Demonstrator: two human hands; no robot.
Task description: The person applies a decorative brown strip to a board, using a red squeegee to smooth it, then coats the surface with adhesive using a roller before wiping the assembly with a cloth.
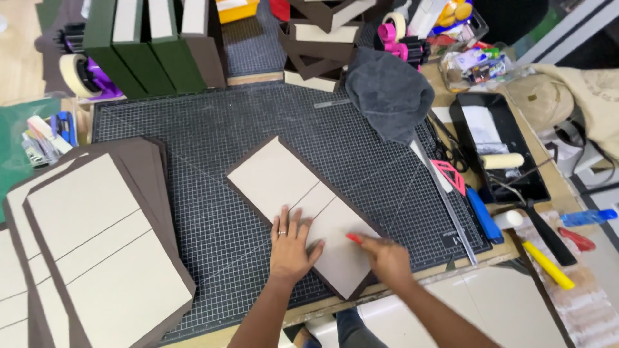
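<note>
A book cover piece (284,177), beige boards glued on dark brown paper, lies diagonally on the black cutting mat (213,122). My left hand (291,248) presses flat on its lower half, fingers spread, a ring on one finger. My right hand (385,256) rests on the lower right board, closed around a small red tool (353,238) whose tip points left across the board.
A stack of similar brown-and-beige covers (97,245) lies at the left. Green and brown boxes (155,45) stand at the back. A grey cloth (390,90), metal ruler (445,200), scissors, blue knife (483,216), paint tray with roller (500,151) and tapes sit right.
</note>
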